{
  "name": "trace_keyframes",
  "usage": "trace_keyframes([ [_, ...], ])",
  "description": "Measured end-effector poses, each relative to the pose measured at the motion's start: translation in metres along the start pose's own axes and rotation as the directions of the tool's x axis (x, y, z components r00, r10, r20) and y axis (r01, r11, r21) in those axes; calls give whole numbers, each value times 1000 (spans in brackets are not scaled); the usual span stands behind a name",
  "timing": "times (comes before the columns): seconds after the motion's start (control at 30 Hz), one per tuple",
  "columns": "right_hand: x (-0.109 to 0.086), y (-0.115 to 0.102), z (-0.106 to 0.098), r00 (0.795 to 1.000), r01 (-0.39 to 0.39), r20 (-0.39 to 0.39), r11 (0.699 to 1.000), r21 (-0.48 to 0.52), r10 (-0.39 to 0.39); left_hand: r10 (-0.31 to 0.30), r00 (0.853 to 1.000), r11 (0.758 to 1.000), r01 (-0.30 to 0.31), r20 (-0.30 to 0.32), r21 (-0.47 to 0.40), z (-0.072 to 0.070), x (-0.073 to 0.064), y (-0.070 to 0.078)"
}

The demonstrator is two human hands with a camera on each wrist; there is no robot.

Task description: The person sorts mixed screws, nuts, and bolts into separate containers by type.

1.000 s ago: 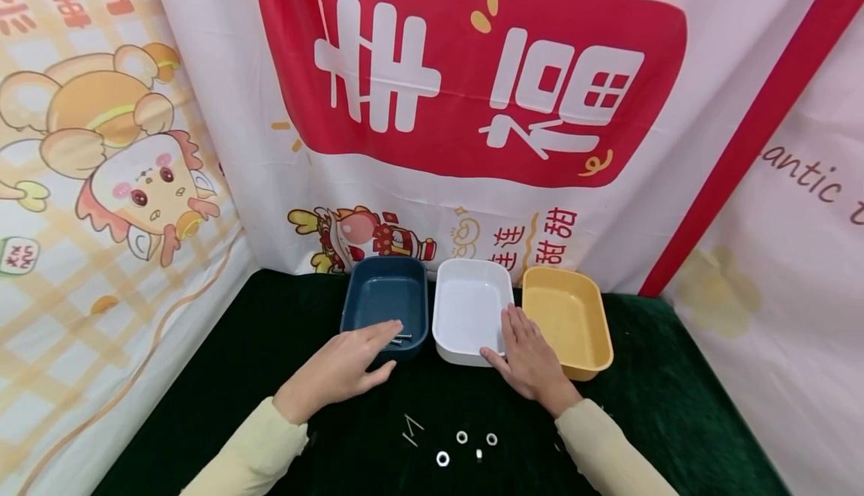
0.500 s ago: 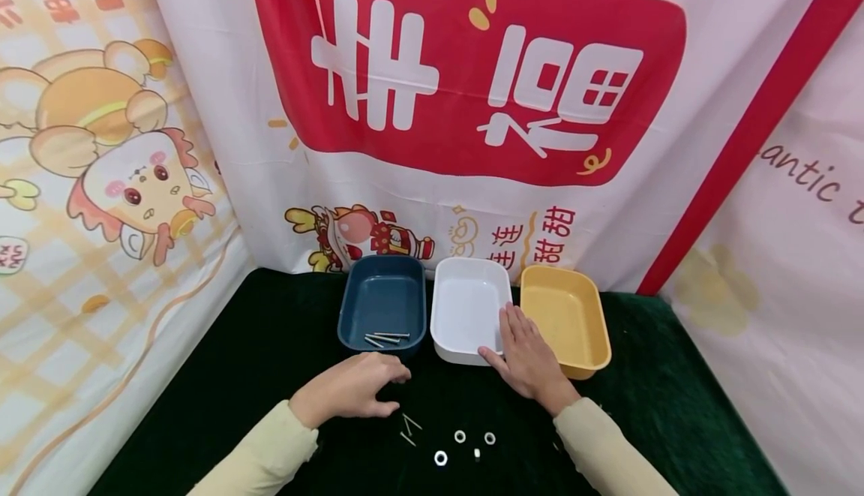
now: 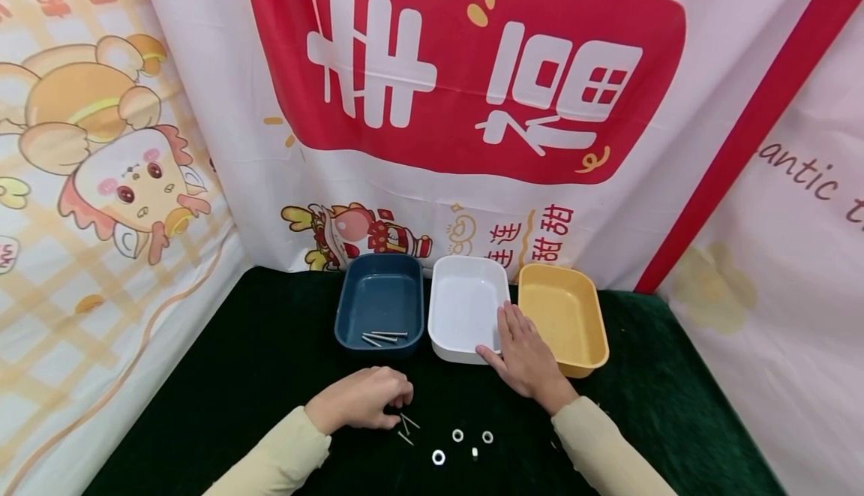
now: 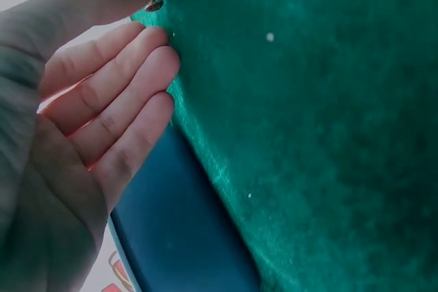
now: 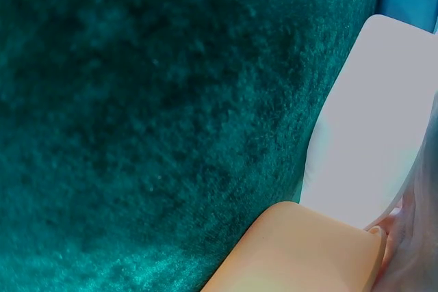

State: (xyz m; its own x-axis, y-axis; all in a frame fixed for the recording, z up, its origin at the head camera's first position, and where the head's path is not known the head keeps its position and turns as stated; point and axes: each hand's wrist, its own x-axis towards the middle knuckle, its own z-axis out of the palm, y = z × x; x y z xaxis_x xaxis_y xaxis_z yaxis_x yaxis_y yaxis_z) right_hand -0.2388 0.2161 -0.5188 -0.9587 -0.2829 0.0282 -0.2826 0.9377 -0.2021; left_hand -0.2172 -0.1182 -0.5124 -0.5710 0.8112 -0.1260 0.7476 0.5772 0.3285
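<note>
My left hand [image 3: 364,398] is just above the dark green cloth, fingers loosely bent, beside a few loose screws [image 3: 410,422]. In the left wrist view, the thumb tip is close to the head of one screw [image 4: 155,5], with a gap between thumb and fingers; I cannot tell whether it touches. My right hand [image 3: 529,361] rests with straight fingers at the right edge of the white bin [image 3: 466,356], next to the yellow bin [image 3: 592,365]. Several screws [image 3: 389,334] lie in the near end of the dark blue bin [image 3: 378,286].
Several metal nuts [image 3: 475,453] lie on the green cloth [image 3: 270,361], right of the loose screws. The three bins stand in a row against a printed fabric backdrop [image 3: 459,196]. Another printed sheet [image 3: 101,271] borders the left side.
My left hand has moved from over the blue bin back toward me, down to the loose screws, its fingers bending more. The screws in the blue bin became visible. My right hand stayed put.
</note>
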Motion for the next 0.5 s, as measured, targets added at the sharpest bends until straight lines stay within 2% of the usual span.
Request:
trace_keyframes([
  [0.33, 0, -2, -1, 1000, -8, 7, 1000, -11, 8, 13, 1000, 1000, -13, 11, -6, 5, 4, 0],
  [0.5, -1, -2, -1, 1000, -6, 3, 1000, -13, 6, 42, 999, 999, -42, 5, -10, 6, 6, 0],
])
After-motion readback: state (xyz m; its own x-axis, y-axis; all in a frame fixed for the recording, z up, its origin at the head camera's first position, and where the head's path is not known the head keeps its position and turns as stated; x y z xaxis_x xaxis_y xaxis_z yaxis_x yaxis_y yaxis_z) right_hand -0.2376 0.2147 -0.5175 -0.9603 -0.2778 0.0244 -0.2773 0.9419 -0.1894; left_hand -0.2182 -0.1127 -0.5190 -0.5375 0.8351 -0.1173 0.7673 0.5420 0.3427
